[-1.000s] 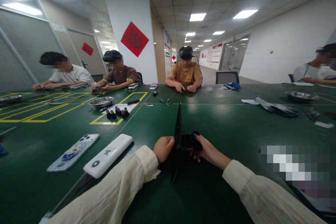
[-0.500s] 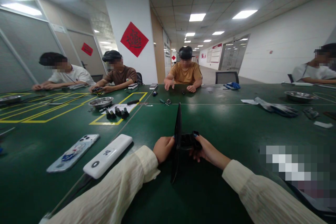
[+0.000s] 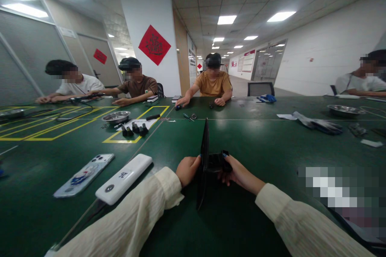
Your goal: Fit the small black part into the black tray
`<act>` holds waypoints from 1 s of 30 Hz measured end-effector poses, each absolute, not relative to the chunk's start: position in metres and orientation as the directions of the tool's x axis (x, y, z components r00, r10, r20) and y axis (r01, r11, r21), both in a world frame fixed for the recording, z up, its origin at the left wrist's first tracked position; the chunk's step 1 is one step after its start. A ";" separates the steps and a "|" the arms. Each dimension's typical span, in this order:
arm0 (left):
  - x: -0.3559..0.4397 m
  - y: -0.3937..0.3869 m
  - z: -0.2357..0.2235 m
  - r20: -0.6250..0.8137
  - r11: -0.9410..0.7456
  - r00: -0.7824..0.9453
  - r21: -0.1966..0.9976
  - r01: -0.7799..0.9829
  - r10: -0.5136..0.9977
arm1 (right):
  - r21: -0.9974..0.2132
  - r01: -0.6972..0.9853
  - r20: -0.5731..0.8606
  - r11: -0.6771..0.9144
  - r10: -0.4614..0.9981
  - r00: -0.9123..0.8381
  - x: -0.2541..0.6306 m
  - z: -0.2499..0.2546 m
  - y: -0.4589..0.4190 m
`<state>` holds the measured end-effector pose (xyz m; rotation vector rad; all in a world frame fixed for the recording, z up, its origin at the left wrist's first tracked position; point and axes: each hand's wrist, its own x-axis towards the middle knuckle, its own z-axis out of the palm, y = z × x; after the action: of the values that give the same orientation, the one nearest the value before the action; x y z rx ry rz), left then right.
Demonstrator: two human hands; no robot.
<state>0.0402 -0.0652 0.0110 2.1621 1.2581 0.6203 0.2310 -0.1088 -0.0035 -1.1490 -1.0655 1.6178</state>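
A thin black panel [image 3: 204, 144] stands on edge on the green table [image 3: 256, 144], seen almost edge-on. My left hand [image 3: 187, 170] is closed against its left face, fingers curled round the edge. A small black boxy part [image 3: 216, 161] sits against the panel's right face, and my right hand [image 3: 237, 172] is wrapped round it. Both arms wear cream sleeves.
A white power bank [image 3: 124, 178] and a phone [image 3: 85, 174] lie at my left. Farther off are a steel bowl [image 3: 116, 117], several small black parts [image 3: 134, 129], gloves [image 3: 321, 124] and another bowl [image 3: 345, 109]. Several people sit round the table.
My hands and the panel have stayed put. The person in orange across the table has reached a hand out to the left; the person in brown has stretched an arm out sideways.
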 end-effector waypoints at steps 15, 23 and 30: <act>0.039 -0.071 0.016 0.129 -0.425 0.448 0.615 0.664 0.885 | -0.952 -0.177 -0.213 -0.250 0.955 -0.205 0.231 -0.005 -0.108; 0.039 -0.071 0.017 0.142 -0.397 0.417 0.674 0.623 0.897 | -0.954 -0.183 -0.197 -0.238 0.956 -0.218 0.233 -0.013 -0.105; 0.038 -0.069 0.013 0.179 -0.433 0.439 0.680 0.592 0.880 | -0.955 -0.166 -0.211 -0.248 0.954 -0.212 0.232 -0.007 -0.108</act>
<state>0.0380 -0.0693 0.0134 2.1641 1.2331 0.7159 0.2321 -0.1081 -0.0070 -1.1318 -1.0814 1.6096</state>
